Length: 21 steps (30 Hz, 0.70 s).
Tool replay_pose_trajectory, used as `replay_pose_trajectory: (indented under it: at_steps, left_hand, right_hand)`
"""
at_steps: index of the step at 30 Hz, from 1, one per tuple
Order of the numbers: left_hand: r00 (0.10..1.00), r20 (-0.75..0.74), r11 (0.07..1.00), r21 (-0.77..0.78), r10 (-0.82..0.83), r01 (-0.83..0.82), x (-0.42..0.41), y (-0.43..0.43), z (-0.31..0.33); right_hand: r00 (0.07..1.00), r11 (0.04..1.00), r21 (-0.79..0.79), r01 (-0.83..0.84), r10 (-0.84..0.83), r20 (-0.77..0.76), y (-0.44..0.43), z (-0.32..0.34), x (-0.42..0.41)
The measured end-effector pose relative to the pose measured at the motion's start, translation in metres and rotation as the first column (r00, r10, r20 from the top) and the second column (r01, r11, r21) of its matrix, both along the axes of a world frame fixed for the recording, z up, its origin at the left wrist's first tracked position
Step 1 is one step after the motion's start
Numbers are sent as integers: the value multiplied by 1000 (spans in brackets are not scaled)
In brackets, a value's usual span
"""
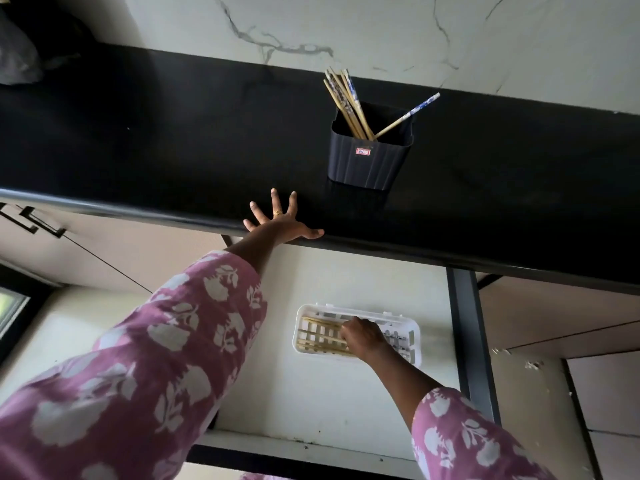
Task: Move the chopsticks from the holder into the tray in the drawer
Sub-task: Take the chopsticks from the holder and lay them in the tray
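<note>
There is one wide view, taken from the person's head and looking steeply down and forward. The black bench [173, 140] crosses the far half, with the marble wall beyond it. The open drawer [346, 403] lies near, directly below. Both arms reach in from the near edge.

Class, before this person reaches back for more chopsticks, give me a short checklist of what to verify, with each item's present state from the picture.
1. Drawer open: ok.
2. Tray lies flat in the drawer: ok.
3. Holder upright on the counter: ok.
4. Holder emptied: not ok, chopsticks remain in it.
5. Right hand free of chopsticks: cannot tell, it rests in the tray over those laid there.
6. Left hand free: ok, spread on the counter edge.
</note>
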<state>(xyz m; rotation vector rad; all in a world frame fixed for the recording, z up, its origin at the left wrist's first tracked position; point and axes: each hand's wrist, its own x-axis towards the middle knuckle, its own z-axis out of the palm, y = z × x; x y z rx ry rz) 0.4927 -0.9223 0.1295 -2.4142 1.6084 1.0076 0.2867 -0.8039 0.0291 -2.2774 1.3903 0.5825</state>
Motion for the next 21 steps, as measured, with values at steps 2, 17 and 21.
replay_pose_trajectory:
  at_steps: [2, 17, 21]
  left_hand:
    - [1000, -2, 1000, 12, -3, 3, 0, -2, 2]
    - [1000, 13, 996, 93, -11, 10, -5, 0, 19]
    - [999, 52, 989, 150, 2, -10, -12, -2, 32]
  right_hand:
    - [999, 999, -20, -29, 29, -35, 2, -6, 1]
    - [977, 948, -289, -131, 173, 125, -27, 31, -33]
    - [956, 854, -520, 9, 145, 255, -57, 67, -54]
